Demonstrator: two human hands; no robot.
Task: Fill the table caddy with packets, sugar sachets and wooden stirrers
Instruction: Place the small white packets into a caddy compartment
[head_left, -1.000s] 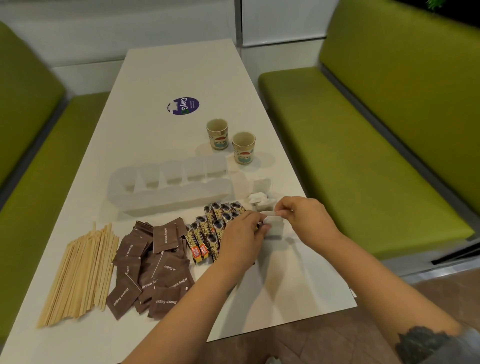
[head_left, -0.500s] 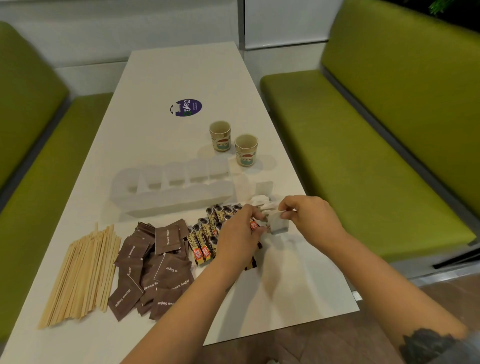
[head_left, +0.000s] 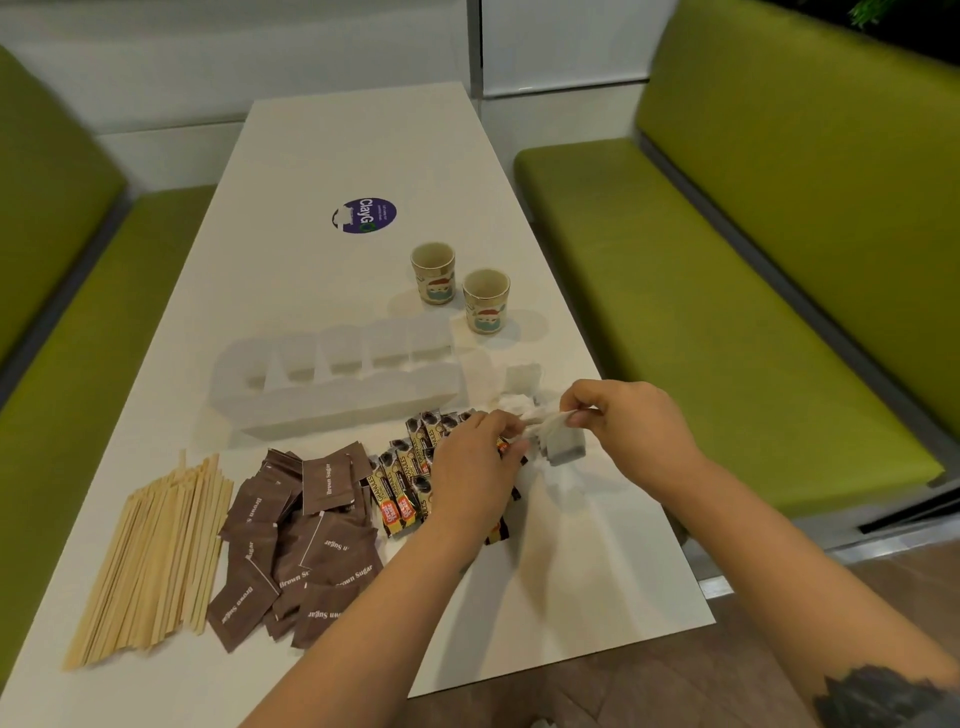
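A white compartmented caddy lies across the middle of the white table. In front of it are wooden stirrers at the left, brown sugar sachets in a loose heap, and dark coffee packets beside them. Both hands hold a small stack of white packets just above the table at the right. My left hand pinches its left end. My right hand grips its top and right end. More white packets lie behind the stack.
Two small patterned cups stand behind the caddy's right end. A purple round sticker marks the table farther back. Green bench seats run along both sides. The table's near right edge is close to my right forearm.
The white packet stack has lifted slightly and tilted between both hands. The hands stay in about the same spot; the camera has shifted a little.
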